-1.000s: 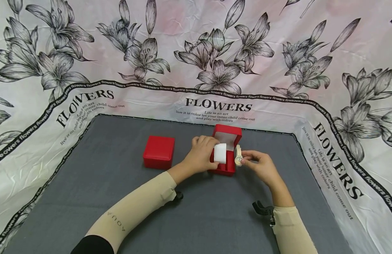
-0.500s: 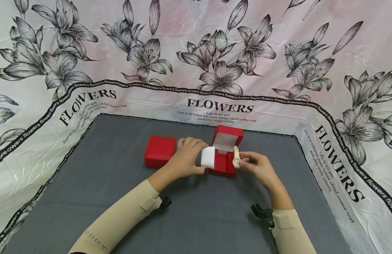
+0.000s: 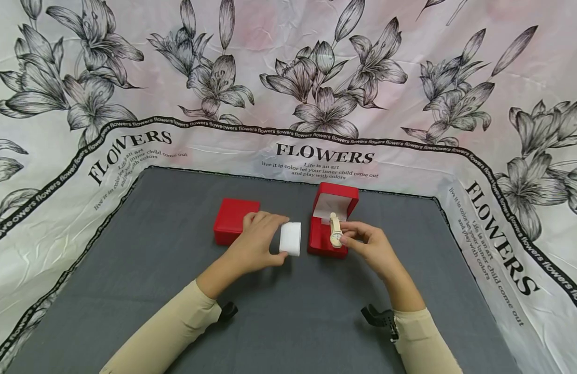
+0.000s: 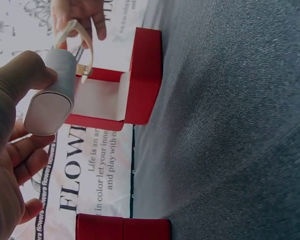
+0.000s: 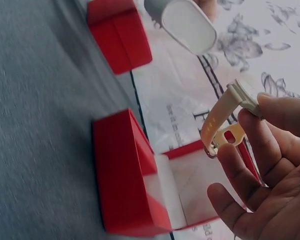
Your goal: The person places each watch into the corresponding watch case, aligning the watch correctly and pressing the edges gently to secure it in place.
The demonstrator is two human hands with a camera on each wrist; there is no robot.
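Well, starting at the lower left of the head view, a beige left sleeve (image 3: pixel 162 324) is reaching in over the grey counter (image 3: pixel 293 322). Left of centre, a closed red box (image 3: pixel 234 212) is sitting on the counter, its lid covering the inside. The left hand (image 3: pixel 248 245) is overlapping that box's corner in the frame and grasping a white cushion (image 3: pixel 291 239) by its ends, thumb at the near end, fingers at the far one. The cushion is hanging near the middle of the frame, its long axis running up and down the picture; in the left wrist view, one rounded end is facing the camera at lower left.

Just right of centre, an open red box (image 3: pixel 323 251) is standing on the counter, its lid rising at the back and showing a pale lining, its base showing a red interior. A cream watch (image 3: pixel 335 231) is covering part of that interior in the head view; the right wrist view is showing it apart from the box. Its long axis is running nearly upright, strap end pointing up the frame, dial lowest and facing the head camera, strap curling behind. The right hand (image 3: pixel 370 248) is pinching the watch near the dial. At lower right, a beige right sleeve (image 3: pixel 426 340) is reaching in.
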